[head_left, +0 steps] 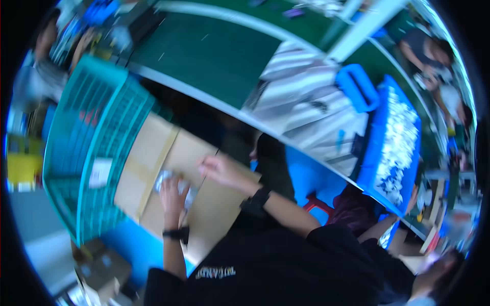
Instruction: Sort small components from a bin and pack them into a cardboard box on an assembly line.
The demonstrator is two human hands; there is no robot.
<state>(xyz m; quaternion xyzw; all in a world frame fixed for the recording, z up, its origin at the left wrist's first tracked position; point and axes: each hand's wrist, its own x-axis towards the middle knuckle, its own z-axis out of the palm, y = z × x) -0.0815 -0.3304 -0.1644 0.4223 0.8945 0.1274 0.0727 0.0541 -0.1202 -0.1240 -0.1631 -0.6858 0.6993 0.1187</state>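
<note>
A large brown cardboard box (144,160) lies in front of me, with a strip of tape along its top. On the cardboard my left hand (173,196) rests, its fingers apart over a shiny, whitish, crumpled-looking thing (191,198). Blur and the fingers hide what kind of thing it is. To the right, over the same cardboard, hovers my right hand (219,171). Its fingers are bunched together and point left; anything between them is too blurred to make out. Both wrists wear black bands.
A green plastic crate (104,153) stands against the box's left side. Beyond lies a green-topped workbench (209,48) with a striped sheet (301,97), a blue tray (357,87) and a blue bin (375,153) of small white pieces. Other people work at the left, upper right and lower right.
</note>
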